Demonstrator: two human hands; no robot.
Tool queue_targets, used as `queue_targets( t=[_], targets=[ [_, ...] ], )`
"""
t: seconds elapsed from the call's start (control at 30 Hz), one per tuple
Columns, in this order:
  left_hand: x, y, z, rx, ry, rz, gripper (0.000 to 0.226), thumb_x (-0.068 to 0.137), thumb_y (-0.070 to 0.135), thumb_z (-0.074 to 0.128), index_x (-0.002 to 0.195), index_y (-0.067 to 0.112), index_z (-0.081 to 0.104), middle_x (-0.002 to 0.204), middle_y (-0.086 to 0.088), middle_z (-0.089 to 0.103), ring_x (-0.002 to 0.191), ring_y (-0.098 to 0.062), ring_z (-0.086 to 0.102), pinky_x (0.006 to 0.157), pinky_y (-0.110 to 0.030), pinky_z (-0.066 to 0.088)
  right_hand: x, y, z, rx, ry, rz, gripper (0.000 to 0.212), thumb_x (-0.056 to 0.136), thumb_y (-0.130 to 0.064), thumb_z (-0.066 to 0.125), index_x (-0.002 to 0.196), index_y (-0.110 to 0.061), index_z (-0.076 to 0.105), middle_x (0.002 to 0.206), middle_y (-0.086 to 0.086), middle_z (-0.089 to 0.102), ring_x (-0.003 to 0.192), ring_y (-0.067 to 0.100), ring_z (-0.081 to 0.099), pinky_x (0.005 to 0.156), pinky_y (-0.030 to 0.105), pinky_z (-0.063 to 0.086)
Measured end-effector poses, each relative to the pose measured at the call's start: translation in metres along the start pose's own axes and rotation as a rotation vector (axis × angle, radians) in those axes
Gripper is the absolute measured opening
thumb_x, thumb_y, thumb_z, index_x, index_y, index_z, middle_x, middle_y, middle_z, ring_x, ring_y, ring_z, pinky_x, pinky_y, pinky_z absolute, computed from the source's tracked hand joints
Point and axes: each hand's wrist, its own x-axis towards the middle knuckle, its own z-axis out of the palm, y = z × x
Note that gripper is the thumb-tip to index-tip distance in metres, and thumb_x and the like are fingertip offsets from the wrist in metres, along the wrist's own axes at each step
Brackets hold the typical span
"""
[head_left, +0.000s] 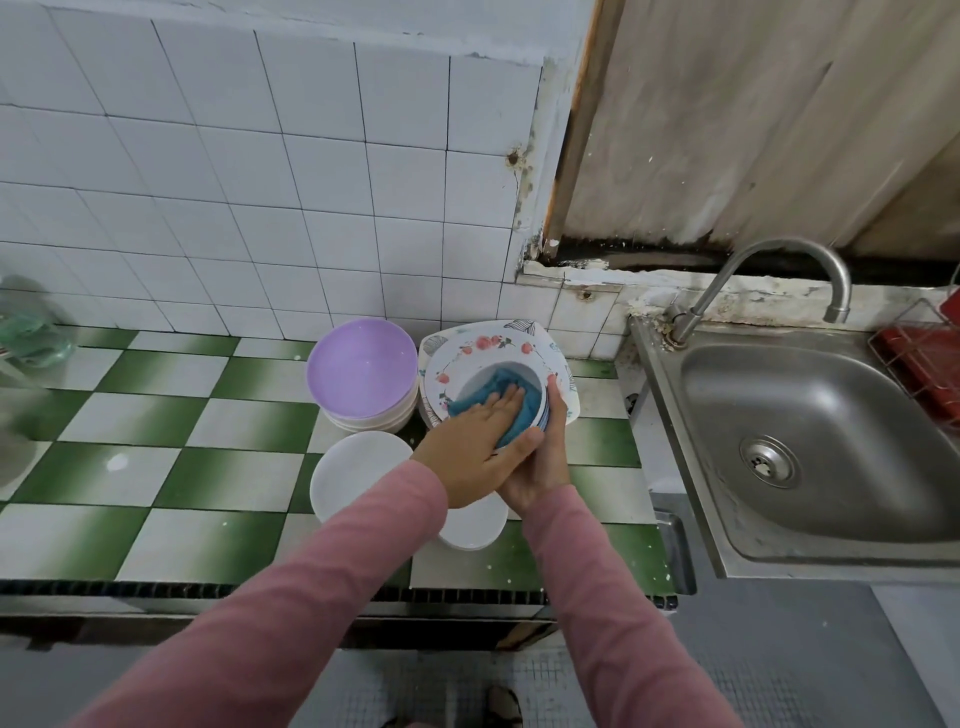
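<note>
While the right hand (540, 462) gripped the tilted bowl (480, 382), the left hand (475, 449) pressed a blue cloth (519, 410) inside it.
Bowl was held at frame centre, above the checked worktop (182, 467). Left fingers lay straight and flat on the cloth; right fingers curled round the bowl's wall, thumb along its rim. Floral plate (488, 343) just behind; purple bowls (363, 369) to its left; sink (810, 447) at right.

One view for you: head camera, wide-angle, facing forward and steeply down. Your right hand (540, 467) gripping bowl (480, 379) sits near frame centre, close under lens. Counter (171, 467) left of grip, sink (810, 431) right, tiled wall (260, 182) beyond, floor (779, 649) nearer you.
</note>
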Motion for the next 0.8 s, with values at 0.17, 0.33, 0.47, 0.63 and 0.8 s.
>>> queue_targets(
  t=[0.17,0.33,0.47,0.63,0.8],
  targets=[
    [0.000,-0.010,-0.010,0.020,-0.047,0.075,0.077,0.081,0.065,0.063,0.148,0.034,0.040,0.142,0.010,0.054,0.126,-0.015,0.052,0.108,-0.032,0.041,-0.002,-0.003,-0.003,-0.019,0.049,-0.026,0.074,0.084,-0.072,0.051,0.127,-0.013,0.064,0.124,0.018,0.068,0.119,0.036,0.062,0.106,0.048,0.046],
    [0.004,-0.011,-0.026,-0.072,-0.170,0.188,0.025,0.086,0.036,0.072,0.109,0.031,0.063,0.093,0.012,0.066,0.087,-0.013,0.060,0.079,-0.028,0.044,-0.014,-0.009,-0.011,-0.076,0.022,-0.053,0.072,0.089,-0.068,0.042,0.121,-0.008,0.064,0.109,0.018,0.072,0.095,0.031,0.072,0.082,0.040,0.060],
    [0.009,-0.004,-0.036,-0.313,-0.281,0.172,0.020,0.088,0.030,0.072,0.107,0.031,0.065,0.098,0.011,0.068,0.090,-0.005,0.061,0.082,-0.020,0.048,-0.032,-0.018,-0.010,-0.069,-0.006,-0.062,0.075,0.084,-0.067,0.049,0.127,-0.008,0.062,0.119,0.019,0.069,0.103,0.033,0.070,0.085,0.042,0.060],
    [0.014,0.020,-0.018,-0.942,-0.252,0.015,0.025,0.086,0.019,0.069,0.111,0.022,0.065,0.106,0.001,0.071,0.098,-0.011,0.066,0.085,-0.024,0.055,-0.064,-0.041,-0.041,-0.051,0.066,-0.172,0.085,0.086,-0.070,0.047,0.143,-0.007,0.049,0.139,0.024,0.056,0.128,0.039,0.055,0.107,0.051,0.044],
    [0.026,0.075,0.019,-1.190,-0.229,-0.066,0.016,0.091,0.012,0.062,0.107,0.013,0.064,0.096,-0.001,0.072,0.090,-0.015,0.069,0.083,-0.030,0.058,-0.118,-0.071,-0.079,0.007,0.129,-0.378,0.087,0.069,-0.062,0.077,0.138,-0.013,0.055,0.132,0.018,0.062,0.122,0.037,0.058,0.106,0.051,0.041]
  ],
)
